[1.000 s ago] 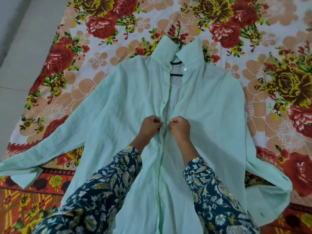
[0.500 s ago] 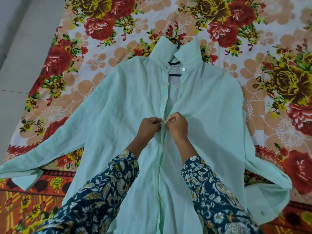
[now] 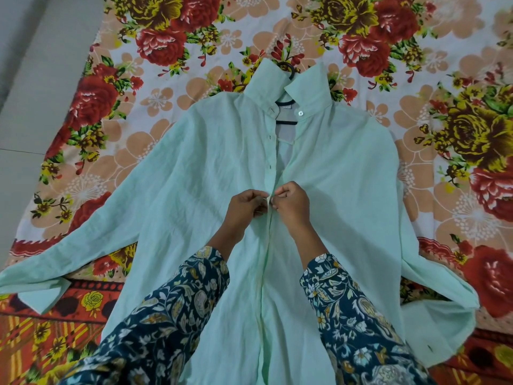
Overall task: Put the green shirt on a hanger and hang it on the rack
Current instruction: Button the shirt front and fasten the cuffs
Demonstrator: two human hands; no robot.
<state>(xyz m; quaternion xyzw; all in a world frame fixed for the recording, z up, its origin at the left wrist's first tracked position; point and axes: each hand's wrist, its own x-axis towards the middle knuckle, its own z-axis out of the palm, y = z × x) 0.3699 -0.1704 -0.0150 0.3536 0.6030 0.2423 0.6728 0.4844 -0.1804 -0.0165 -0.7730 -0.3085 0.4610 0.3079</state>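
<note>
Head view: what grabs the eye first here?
A pale green shirt lies spread flat across the middle, sleeves out to both sides, on a loud floral bedsheet. At its centre the left hand and right hand pinch the front edges together at the button line. A black hanger pokes out behind the open collar at the top.

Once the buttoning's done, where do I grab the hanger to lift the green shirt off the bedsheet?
Take the black hanger's hook, the only part clear of fabric: it pokes out past the collar at the far end of the green shirt. Come from beyond the collar, likely with the right hand, fingers under the curve. The hanger's arms lie inside the shoulders, so gripping there would bunch cloth.
</note>
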